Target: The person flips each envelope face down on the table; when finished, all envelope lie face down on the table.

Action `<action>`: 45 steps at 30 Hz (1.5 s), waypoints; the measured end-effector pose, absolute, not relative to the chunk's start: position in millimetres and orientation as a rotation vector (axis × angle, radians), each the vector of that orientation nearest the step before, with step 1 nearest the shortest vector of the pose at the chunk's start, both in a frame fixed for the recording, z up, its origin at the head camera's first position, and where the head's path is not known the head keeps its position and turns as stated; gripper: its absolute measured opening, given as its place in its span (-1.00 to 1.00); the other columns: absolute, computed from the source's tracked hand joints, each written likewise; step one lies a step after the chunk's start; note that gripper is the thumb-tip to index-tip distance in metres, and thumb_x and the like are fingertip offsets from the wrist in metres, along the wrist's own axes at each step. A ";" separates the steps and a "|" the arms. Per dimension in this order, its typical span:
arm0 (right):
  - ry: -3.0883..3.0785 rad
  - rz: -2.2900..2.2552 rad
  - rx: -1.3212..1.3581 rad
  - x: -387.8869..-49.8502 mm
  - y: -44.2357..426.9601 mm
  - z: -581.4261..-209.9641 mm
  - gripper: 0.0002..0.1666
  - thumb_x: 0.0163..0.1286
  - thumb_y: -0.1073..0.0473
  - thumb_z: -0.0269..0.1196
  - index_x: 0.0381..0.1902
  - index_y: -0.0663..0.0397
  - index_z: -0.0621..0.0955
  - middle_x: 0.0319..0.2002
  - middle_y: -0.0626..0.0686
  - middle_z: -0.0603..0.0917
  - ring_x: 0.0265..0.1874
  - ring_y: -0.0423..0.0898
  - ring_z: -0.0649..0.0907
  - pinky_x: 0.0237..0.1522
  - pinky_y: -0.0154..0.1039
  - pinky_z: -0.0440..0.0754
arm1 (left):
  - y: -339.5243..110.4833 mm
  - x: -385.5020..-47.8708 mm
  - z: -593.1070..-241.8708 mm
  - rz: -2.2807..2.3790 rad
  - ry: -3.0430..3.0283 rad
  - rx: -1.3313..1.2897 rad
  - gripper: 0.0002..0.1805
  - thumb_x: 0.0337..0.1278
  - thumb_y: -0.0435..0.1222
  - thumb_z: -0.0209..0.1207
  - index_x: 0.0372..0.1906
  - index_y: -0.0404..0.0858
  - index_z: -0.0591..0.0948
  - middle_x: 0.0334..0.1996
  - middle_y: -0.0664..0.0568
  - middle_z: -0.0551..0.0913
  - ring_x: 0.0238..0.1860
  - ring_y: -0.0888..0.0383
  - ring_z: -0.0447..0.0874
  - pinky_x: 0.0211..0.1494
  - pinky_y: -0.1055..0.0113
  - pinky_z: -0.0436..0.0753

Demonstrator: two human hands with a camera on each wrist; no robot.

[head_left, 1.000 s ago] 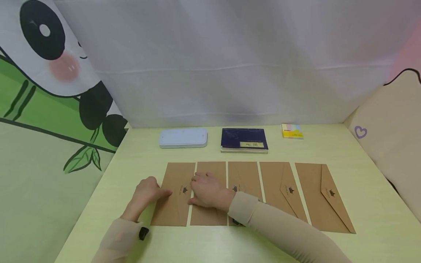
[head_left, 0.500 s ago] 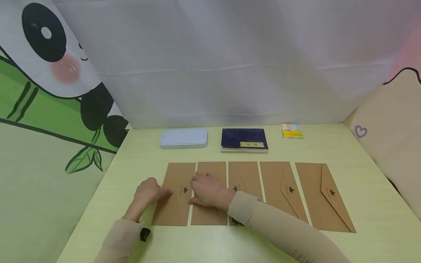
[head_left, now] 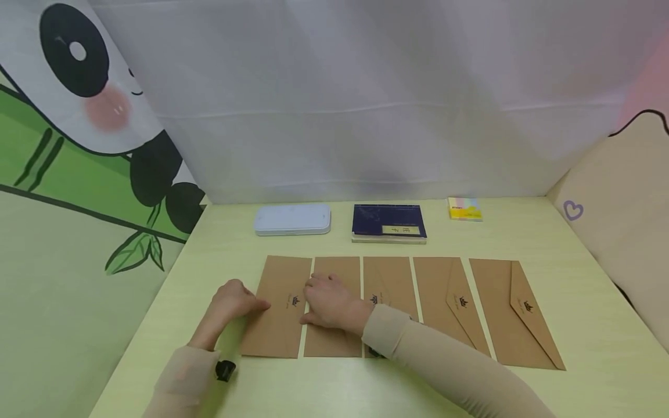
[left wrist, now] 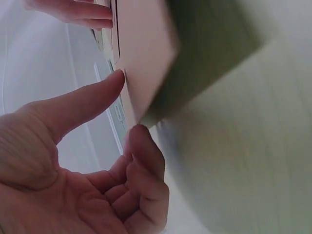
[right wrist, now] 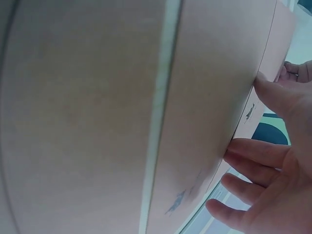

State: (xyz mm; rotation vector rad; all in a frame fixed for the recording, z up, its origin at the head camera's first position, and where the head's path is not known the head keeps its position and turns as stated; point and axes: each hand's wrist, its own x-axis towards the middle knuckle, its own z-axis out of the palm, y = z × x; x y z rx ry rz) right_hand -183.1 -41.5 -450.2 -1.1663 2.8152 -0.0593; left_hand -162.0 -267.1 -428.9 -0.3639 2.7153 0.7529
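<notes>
Several brown kraft envelopes lie in a row, each with its long side running away from me. My left hand (head_left: 232,305) pinches the left edge of the leftmost envelope (head_left: 279,331), thumb on top and fingers at the underside. In the left wrist view that edge of the envelope (left wrist: 144,53) is raised off the table, with a shadow beneath. My right hand (head_left: 331,305) rests on the second envelope (head_left: 331,343), its thumb and fingertips at the edge beside the first. The right forearm partly covers the third envelope (head_left: 387,273).
Behind the row stand a pale blue-white case (head_left: 292,219), a dark blue notebook (head_left: 387,217) and a small yellow sticky-note pad (head_left: 464,209). Two more envelopes, the fourth (head_left: 436,284) and the fifth (head_left: 491,302), lie to the right. White cloth (head_left: 366,139) hangs behind the table.
My left hand has shifted slightly left and up, and the leftmost envelope's left edge has risen a little. The right hand has stayed in place.
</notes>
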 end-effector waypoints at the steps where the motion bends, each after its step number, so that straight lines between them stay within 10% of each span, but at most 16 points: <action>1: 2.817 -0.059 -1.168 -183.2 -41.3 -450.6 -0.33 0.16 -0.38 0.25 -0.07 0.05 0.63 -0.01 -0.06 0.58 0.04 -0.10 0.46 0.01 -0.08 0.40 | -267.4 -162.1 -429.2 0.761 2.710 -0.358 -0.60 -0.16 -0.08 0.43 -0.74 -0.23 0.53 -0.73 0.09 0.35 -0.59 0.14 0.31 -0.54 0.31 0.26; 6: 2.823 -0.071 -1.172 -184.3 -40.7 -452.0 -0.36 0.15 -0.38 0.27 -0.13 0.04 0.64 -0.07 -0.06 0.58 -0.02 -0.12 0.48 -0.02 -0.10 0.43 | -270.9 -162.3 -432.5 0.825 2.687 -0.342 -0.52 -0.09 -0.16 0.41 -0.84 -0.12 0.38 -0.80 0.16 0.18 -0.68 0.22 0.16 -0.59 0.36 0.13; 19: 2.822 -0.118 -1.192 -185.8 -39.8 -452.2 -0.48 0.12 -0.34 0.31 -0.30 -0.03 0.61 -0.18 -0.11 0.58 -0.15 -0.16 0.51 -0.09 -0.13 0.46 | -281.2 -158.7 -424.6 0.942 2.709 -0.243 -0.81 0.00 -0.34 0.31 -0.31 -0.41 0.66 -0.44 -0.02 0.63 -0.39 0.08 0.56 -0.35 0.22 0.53; 33: 2.773 -0.245 -1.279 -181.3 -44.0 -453.7 -0.40 0.26 -0.20 0.27 0.16 -0.04 0.52 -0.24 -0.11 0.60 -0.22 -0.16 0.56 -0.09 -0.15 0.47 | -284.4 -150.9 -415.4 1.223 2.578 -0.220 -0.74 0.22 -0.40 0.14 -0.11 -0.55 0.61 -0.35 -0.10 0.68 -0.38 0.06 0.66 -0.35 0.23 0.56; 45: 2.741 -0.399 -1.311 -181.7 -46.2 -449.7 -0.41 0.29 -0.23 0.24 0.12 0.00 0.54 -0.18 -0.11 0.62 -0.33 -0.19 0.54 -0.20 -0.28 0.50 | -278.9 -148.2 -409.0 1.355 2.528 -0.209 -0.76 0.24 -0.47 0.10 -0.08 -0.56 0.60 -0.36 -0.11 0.68 -0.39 0.10 0.63 -0.37 0.28 0.56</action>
